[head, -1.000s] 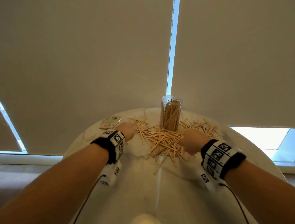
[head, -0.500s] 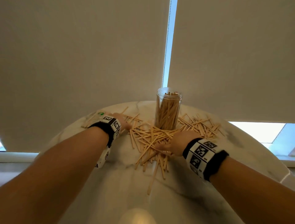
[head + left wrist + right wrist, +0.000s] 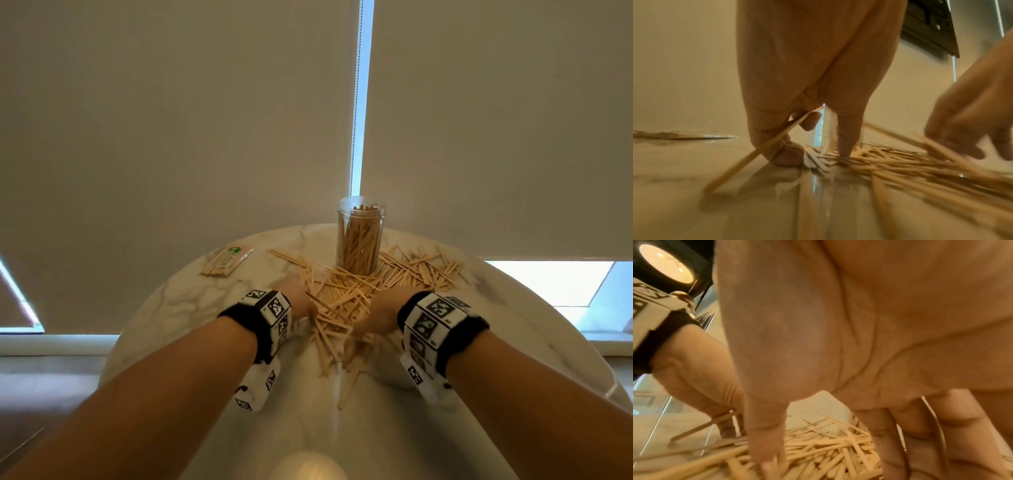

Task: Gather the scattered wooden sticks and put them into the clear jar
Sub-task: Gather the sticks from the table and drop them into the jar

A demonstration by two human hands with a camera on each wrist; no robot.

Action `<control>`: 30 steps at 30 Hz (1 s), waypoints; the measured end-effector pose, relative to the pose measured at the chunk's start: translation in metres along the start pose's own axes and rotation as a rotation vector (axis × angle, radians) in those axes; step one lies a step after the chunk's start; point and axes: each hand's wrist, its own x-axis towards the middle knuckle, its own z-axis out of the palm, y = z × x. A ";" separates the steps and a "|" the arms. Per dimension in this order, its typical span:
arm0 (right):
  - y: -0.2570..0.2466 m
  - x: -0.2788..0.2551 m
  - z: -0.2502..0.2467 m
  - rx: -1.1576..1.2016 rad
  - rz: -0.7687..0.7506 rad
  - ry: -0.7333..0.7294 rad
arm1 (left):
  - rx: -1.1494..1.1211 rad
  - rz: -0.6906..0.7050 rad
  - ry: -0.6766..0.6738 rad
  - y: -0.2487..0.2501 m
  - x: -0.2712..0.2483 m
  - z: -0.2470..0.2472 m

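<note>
Two hands at a heap of wooden sticks [image 3: 346,298] mid-table, spreading toward the far edge of the round marble table [image 3: 178,294]. Clear jar [image 3: 360,236]: upright just beyond the heap, part-filled with sticks. Left hand [image 3: 297,300]: fingers curled, one stick caught between them, tips on the heap's left side. Right hand [image 3: 380,313]: fingers bent down into the sticks; grasp cannot be told. Wrapped stick packet [image 3: 226,260]: far left edge.
</note>
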 end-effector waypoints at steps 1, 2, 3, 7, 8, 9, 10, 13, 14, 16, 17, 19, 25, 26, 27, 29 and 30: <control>-0.002 -0.006 0.002 0.015 -0.009 0.015 | 0.013 0.022 0.003 0.004 -0.009 0.003; -0.005 -0.012 0.004 0.031 -0.021 0.026 | 0.024 0.026 0.019 0.007 -0.018 0.006; -0.008 -0.017 0.007 0.036 -0.030 0.026 | 0.017 0.026 0.041 0.010 -0.027 0.008; -0.019 -0.025 0.017 0.034 -0.031 0.007 | 0.001 -0.032 0.059 0.014 -0.045 0.017; -0.020 -0.026 0.018 0.026 -0.026 0.004 | -0.010 -0.059 0.056 0.014 -0.048 0.016; -0.021 -0.027 0.019 0.026 -0.018 0.001 | -0.009 -0.069 0.058 0.012 -0.050 0.016; -0.019 -0.029 0.020 0.044 -0.009 0.015 | -0.007 -0.077 0.059 0.013 -0.054 0.014; -0.014 -0.029 0.026 0.072 -0.004 0.066 | -0.018 -0.061 0.058 0.015 -0.059 0.017; -0.012 -0.028 0.028 0.072 -0.005 0.084 | 0.001 -0.055 0.050 0.017 -0.062 0.018; -0.010 -0.025 0.030 0.065 -0.008 0.093 | 0.089 -0.054 0.037 0.021 -0.067 0.021; -0.010 -0.026 0.029 0.052 -0.006 0.083 | 0.123 -0.051 0.024 0.024 -0.068 0.021; -0.011 -0.027 0.027 0.035 -0.013 0.071 | 0.175 -0.020 0.016 0.029 -0.067 0.020; -0.010 -0.027 0.035 0.031 -0.034 0.051 | 0.386 0.048 -0.029 0.033 -0.062 0.024; -0.009 -0.026 0.036 0.039 -0.040 0.056 | 0.414 0.063 -0.039 0.035 -0.064 0.023; -0.008 -0.029 0.037 0.040 -0.045 0.063 | 0.442 0.081 -0.033 0.037 -0.062 0.023; -0.004 -0.037 0.036 0.032 -0.051 0.049 | 0.386 0.086 -0.035 0.040 -0.063 0.021; -0.002 -0.038 0.036 0.013 -0.051 0.032 | 0.420 0.075 -0.048 0.041 -0.067 0.019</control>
